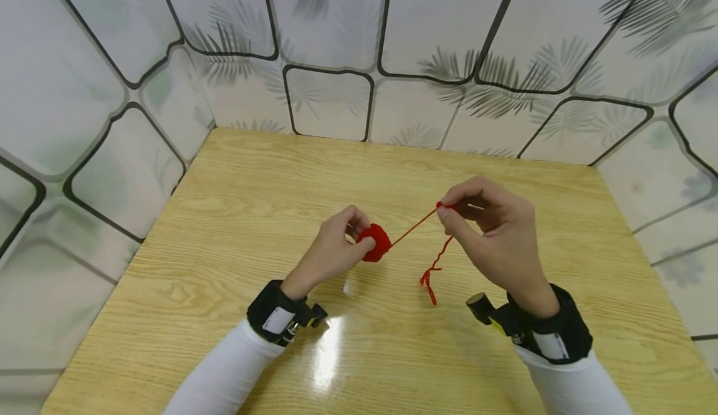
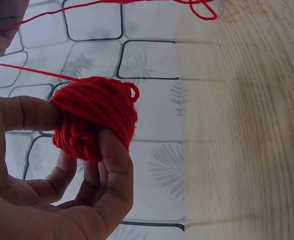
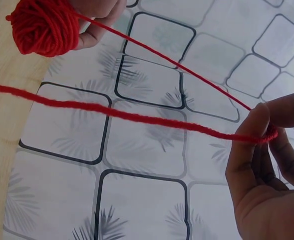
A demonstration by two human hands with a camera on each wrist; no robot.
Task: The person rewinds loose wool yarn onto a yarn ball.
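A small ball of red yarn (image 1: 377,243) is held above the table by my left hand (image 1: 335,248), thumb on one side and fingers on the other. In the left wrist view the wound yarn ball (image 2: 94,117) shows a small loose loop at its edge. From the ball a taut strand (image 1: 414,225) rises to my right hand (image 1: 493,228), which pinches it between thumb and fingertips. Below that pinch a loose yarn tail (image 1: 432,271) hangs, tangled near its end. The right wrist view shows the strand (image 3: 171,62) stretched between the two hands.
A wood-grain table (image 1: 269,172) lies under both hands. Behind and beside it stand walls (image 1: 331,103) with a dark-lined stone and leaf pattern. Each wrist wears a black strap with a small camera (image 1: 488,309).
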